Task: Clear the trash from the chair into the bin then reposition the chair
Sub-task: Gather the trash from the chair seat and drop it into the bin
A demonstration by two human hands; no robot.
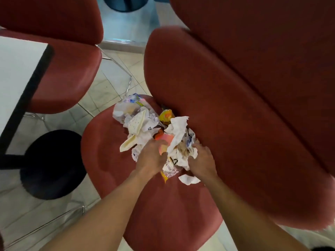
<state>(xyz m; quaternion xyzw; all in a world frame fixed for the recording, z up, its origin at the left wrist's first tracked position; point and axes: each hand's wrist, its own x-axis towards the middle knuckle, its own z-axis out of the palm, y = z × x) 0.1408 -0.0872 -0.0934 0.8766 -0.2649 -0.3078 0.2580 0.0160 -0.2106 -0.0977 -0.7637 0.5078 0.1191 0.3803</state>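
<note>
Crumpled trash (152, 127) between both hands (154, 158) (202, 161) on chair seat (163, 205).

Pale tiled floor (112, 78), white table (16, 73) on black base (52, 163), second red chair (59, 57)

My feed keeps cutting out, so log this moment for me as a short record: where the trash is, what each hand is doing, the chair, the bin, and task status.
trash: pile of crumpled wrappers, tissue and plastic, on the seat against the backrest
left hand: left hand on the pile, fingers curled into it
right hand: right hand on the pile's other side, fingers curled into it
chair: red chair, beside the white table
bin: dark round bin, top edge, partly cropped
status: trash not yet lifted
</note>
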